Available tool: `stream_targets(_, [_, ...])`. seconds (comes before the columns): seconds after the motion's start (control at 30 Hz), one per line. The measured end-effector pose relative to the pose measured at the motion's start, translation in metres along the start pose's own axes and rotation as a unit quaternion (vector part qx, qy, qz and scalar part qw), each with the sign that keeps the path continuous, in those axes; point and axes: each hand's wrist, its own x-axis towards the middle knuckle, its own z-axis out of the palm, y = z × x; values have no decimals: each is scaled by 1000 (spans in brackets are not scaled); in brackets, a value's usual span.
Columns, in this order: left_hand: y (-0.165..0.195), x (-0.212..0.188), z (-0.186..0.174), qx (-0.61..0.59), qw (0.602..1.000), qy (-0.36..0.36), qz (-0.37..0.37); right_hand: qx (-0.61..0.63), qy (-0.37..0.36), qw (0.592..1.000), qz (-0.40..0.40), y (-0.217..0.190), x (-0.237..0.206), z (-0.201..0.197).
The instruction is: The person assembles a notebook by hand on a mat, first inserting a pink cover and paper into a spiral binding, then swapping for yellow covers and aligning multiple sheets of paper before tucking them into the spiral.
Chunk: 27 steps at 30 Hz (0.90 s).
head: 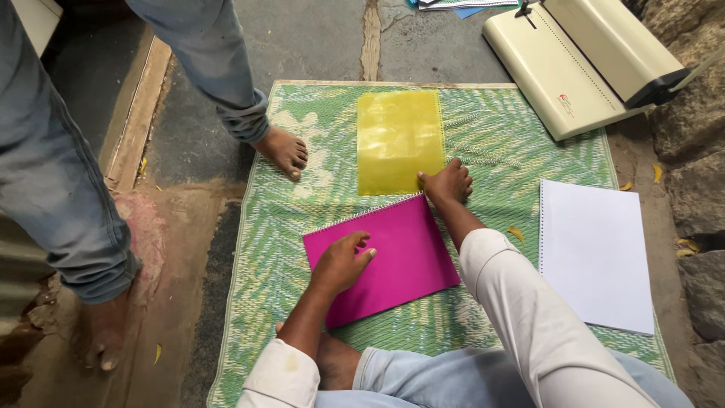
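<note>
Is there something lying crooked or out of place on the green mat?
Yes. The magenta book lies tilted under the left hand, while the yellow sheet near the right hand lies almost straight. A few yellow leaves are scattered on the green mat. Nothing looks damaged.

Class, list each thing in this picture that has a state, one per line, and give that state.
Pink notebook: closed, flat on the mat, spiral edge at top.
Yellow sheet: flat, loose on the mat.
White paper stack: punched along its left edge, unbound.
Binding machine: off the mat's corner, untouched.
Left hand: pressing the notebook.
Right hand: fingertips on the yellow sheet's corner.
</note>
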Motion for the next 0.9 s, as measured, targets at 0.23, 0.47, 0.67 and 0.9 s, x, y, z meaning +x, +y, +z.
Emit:
stream_targets(0.23, [-33,22,19,192,979,63,11,63,-44,997,-11,0,24,15])
stream_targets(0.47, [-75,27,11,295,946,131,-33,284,-23,952,-113,16,43,-36])
stream_targets(0.67, [-74,30,-11,188,971,140,-56,340,-58,920,-183,98,-14,-145])
stream_targets(0.9, [-98,7,-93,168,952,258,-6,494,-16,854,-161,185,-91,-182])
